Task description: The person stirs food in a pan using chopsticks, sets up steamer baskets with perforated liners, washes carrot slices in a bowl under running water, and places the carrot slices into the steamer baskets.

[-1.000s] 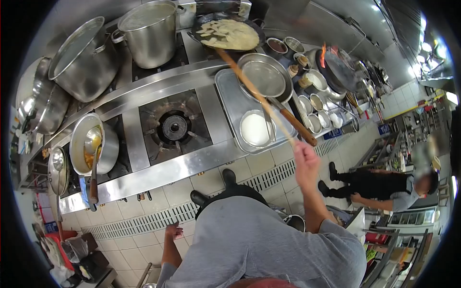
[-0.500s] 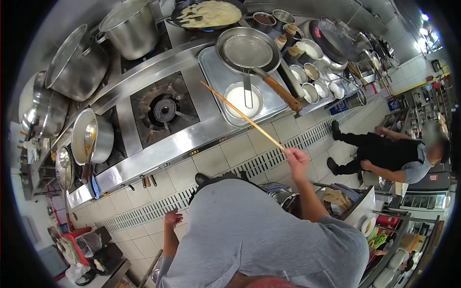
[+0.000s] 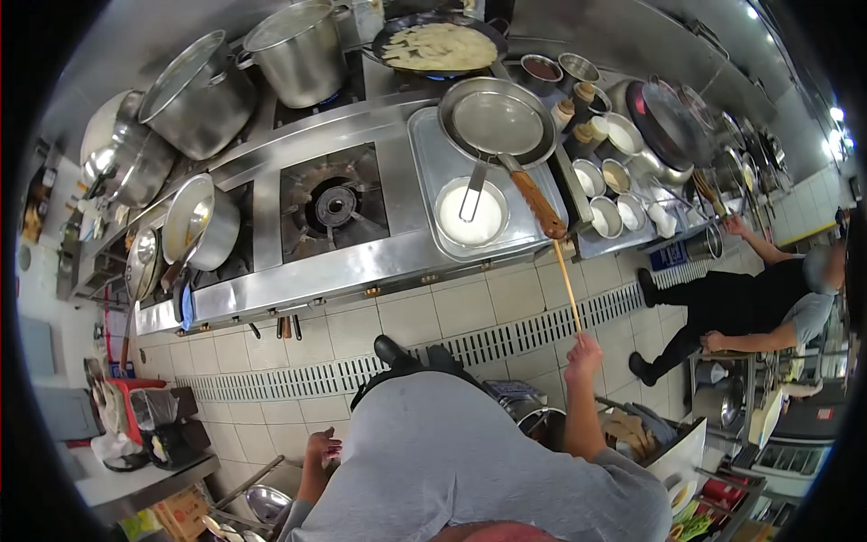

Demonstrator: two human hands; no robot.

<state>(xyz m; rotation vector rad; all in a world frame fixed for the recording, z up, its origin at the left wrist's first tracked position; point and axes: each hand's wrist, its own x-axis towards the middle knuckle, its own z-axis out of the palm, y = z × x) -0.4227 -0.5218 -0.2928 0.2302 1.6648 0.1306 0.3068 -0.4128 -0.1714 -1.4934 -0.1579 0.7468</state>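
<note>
A thin wooden stick (image 3: 568, 287) is pinched in my right hand (image 3: 583, 353), over the floor at the right front of the stove. Its far end is at the wooden handle of a round strainer pan (image 3: 498, 125); whether they touch I cannot tell. Below that pan, on a metal tray (image 3: 427, 190), stands a bowl of white powder or liquid (image 3: 471, 213) with a metal handle across it. My left hand (image 3: 323, 445) hangs low at my left side, fingers apart and holding nothing.
A wok of pale strips (image 3: 440, 47) sits on a lit burner at the back. Large steel pots (image 3: 302, 61) line the back left, and a smaller pot (image 3: 202, 222) stands nearer. A co-worker (image 3: 736, 303) stands at the right by small containers (image 3: 607, 217).
The view has shifted. My right hand has moved lower, and the stick has swung from over the bowl to the strainer pan's handle. The co-worker has one arm stretched toward the counter.
</note>
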